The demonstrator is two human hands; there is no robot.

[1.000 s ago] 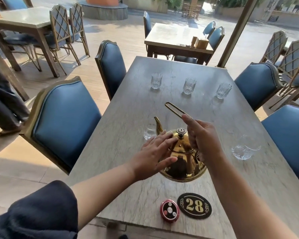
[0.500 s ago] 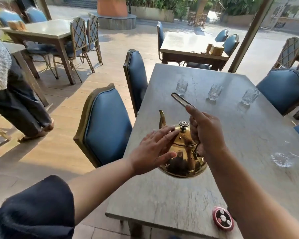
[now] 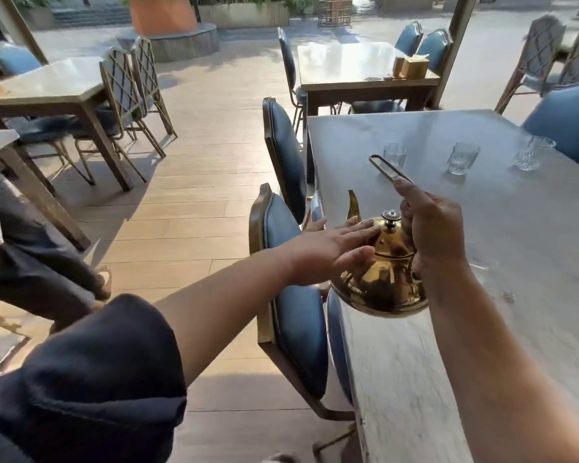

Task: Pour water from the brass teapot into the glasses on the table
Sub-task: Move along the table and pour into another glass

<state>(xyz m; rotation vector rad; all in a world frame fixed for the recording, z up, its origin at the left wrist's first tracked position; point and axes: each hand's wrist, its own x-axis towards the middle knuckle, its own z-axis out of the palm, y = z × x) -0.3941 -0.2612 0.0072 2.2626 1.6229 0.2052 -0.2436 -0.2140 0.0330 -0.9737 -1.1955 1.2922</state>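
Now our brass teapot (image 3: 383, 279) hangs over the table (image 3: 532, 228) edge.
Right hand (image 3: 430, 228) clenches its handle (image 3: 386, 168); left hand (image 3: 328, 252) lies flat on the lid.

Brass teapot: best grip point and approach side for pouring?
Take the brass teapot by its long loop handle, from the side opposite the spout, as the right hand does. The round, smooth body gives little purchase; the left hand only steadies the lid side.

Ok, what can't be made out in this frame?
Head view only:
- Teapot water level: brass walls hide it.
- Teapot's left side: left hand covers it.
- Grip on the handle: right hand hides it.
- Glass beside that hand: blurred, mostly hidden.
- Far glasses' contents: too small.
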